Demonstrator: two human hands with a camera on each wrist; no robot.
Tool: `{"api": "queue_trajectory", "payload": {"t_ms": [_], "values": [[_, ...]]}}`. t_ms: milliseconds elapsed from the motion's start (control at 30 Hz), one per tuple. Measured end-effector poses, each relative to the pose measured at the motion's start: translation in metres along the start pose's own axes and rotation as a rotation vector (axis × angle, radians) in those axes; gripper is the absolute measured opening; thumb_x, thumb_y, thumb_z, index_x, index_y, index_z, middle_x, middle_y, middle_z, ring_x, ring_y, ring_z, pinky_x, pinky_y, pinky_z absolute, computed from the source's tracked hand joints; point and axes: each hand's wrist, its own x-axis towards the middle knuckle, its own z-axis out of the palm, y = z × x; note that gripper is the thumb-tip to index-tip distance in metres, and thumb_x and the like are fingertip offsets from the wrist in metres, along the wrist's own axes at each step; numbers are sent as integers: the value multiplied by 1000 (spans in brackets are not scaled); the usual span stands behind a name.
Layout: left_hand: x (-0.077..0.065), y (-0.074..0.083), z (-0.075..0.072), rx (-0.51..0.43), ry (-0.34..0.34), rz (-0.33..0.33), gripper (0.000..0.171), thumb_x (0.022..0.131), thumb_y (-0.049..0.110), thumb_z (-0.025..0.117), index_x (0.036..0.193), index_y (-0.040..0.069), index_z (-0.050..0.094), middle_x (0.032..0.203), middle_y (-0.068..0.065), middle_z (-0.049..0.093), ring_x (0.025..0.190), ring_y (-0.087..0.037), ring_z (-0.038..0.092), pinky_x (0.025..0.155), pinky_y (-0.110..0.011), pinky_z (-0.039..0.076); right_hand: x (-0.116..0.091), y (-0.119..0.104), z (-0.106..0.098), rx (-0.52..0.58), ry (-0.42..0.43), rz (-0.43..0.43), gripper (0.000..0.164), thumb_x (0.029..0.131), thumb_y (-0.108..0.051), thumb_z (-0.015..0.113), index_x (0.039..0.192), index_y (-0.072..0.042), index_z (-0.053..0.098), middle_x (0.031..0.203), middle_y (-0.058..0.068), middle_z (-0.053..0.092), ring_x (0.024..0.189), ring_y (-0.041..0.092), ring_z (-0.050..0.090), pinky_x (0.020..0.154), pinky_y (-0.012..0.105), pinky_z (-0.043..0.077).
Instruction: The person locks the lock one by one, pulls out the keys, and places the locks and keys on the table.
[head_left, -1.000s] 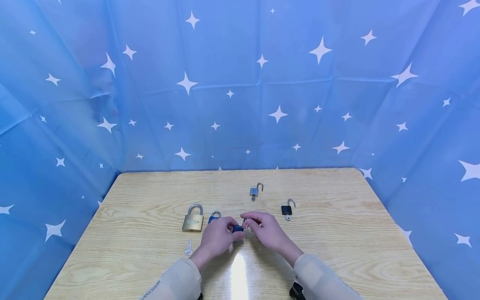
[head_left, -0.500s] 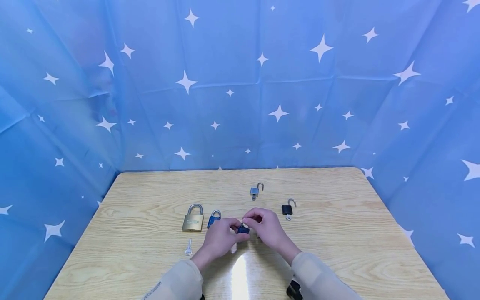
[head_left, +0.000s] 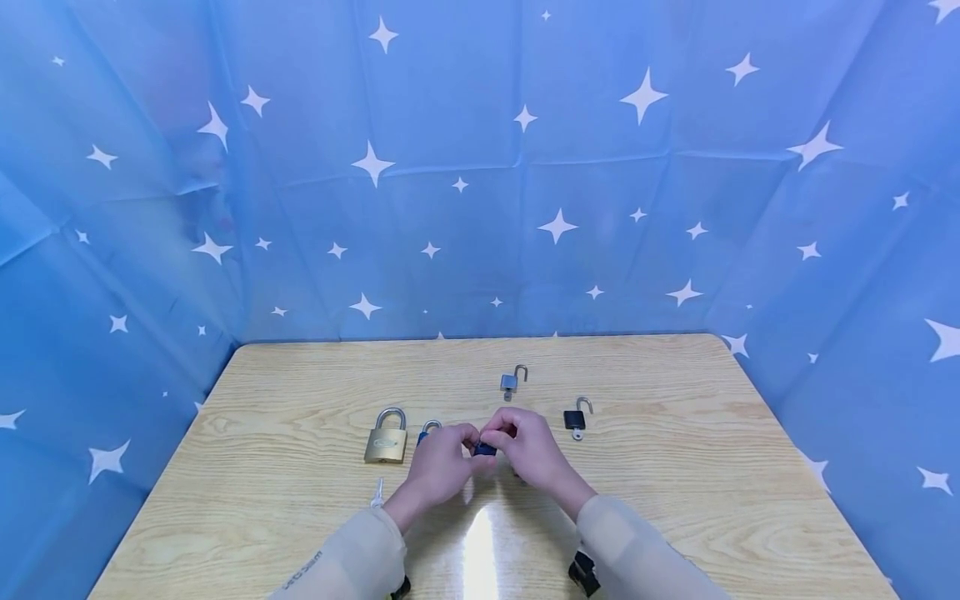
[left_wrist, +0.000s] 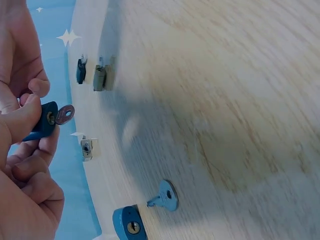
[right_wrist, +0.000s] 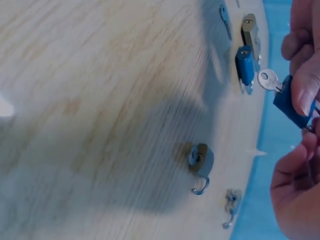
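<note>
My left hand (head_left: 438,462) grips a small blue padlock (right_wrist: 287,102), its thumb pressed along the body. A key (left_wrist: 65,114) sticks out of the padlock's keyhole. On the shackle side, the fingers of my right hand (head_left: 528,446) pinch the shackle, which is mostly hidden behind them. Both hands meet above the table, fingertips close together. Behind the left hand stands a second blue padlock (left_wrist: 129,223), partly covered in the head view. A large brass padlock (head_left: 386,444) lies left of it, its shackle closed. Near the left wrist lies a loose key (left_wrist: 166,195).
Further back lies a small silver padlock (head_left: 508,382) with its shackle open. To the right is a black padlock (head_left: 573,419), also open, with a key in it. Another open padlock (right_wrist: 202,160) with a key lies under the right hand. A blue star-patterned curtain (head_left: 480,208) borders the wooden table (head_left: 675,500).
The hands have drawn closer together and the held padlock has shifted slightly right and away from me. The shackle that showed between the hands is now covered by the right fingers.
</note>
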Motion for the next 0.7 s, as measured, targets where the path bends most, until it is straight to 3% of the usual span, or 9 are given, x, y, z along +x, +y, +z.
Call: {"api": "queue_trajectory", "payload": {"t_ms": [200, 367, 567, 700], "values": [[-1, 3, -1, -66, 24, -10, 17, 81, 34, 78, 85, 21, 68, 72, 9, 64, 42, -5, 34, 42, -22, 29, 2, -8, 1, -91, 9, -51, 10, 89, -15, 69, 79, -18, 66, 80, -5, 67, 65, 9, 56, 60, 24, 48], [-1, 5, -4, -112, 20, -19, 17, 81, 33, 78, 88, 20, 69, 73, 6, 67, 40, -5, 38, 38, -21, 27, 4, -15, -3, -128, -12, -34, 11, 88, -16, 70, 78, -20, 66, 74, -5, 66, 62, 8, 53, 58, 23, 46], [0, 5, -6, -105, 14, -4, 16, 81, 36, 78, 88, 23, 71, 83, 12, 71, 57, -6, 50, 48, -23, 37, 5, -22, -14, -200, -34, -13, 10, 87, -19, 72, 78, -20, 69, 70, -5, 66, 59, 9, 51, 55, 23, 42], [-1, 4, -5, -87, 13, 3, 15, 80, 37, 78, 87, 26, 70, 84, 13, 70, 65, -6, 51, 56, -23, 39, 4, -26, -17, -325, -52, -44, 13, 86, -22, 73, 75, -23, 67, 70, -10, 64, 58, 7, 50, 55, 23, 41]]}}
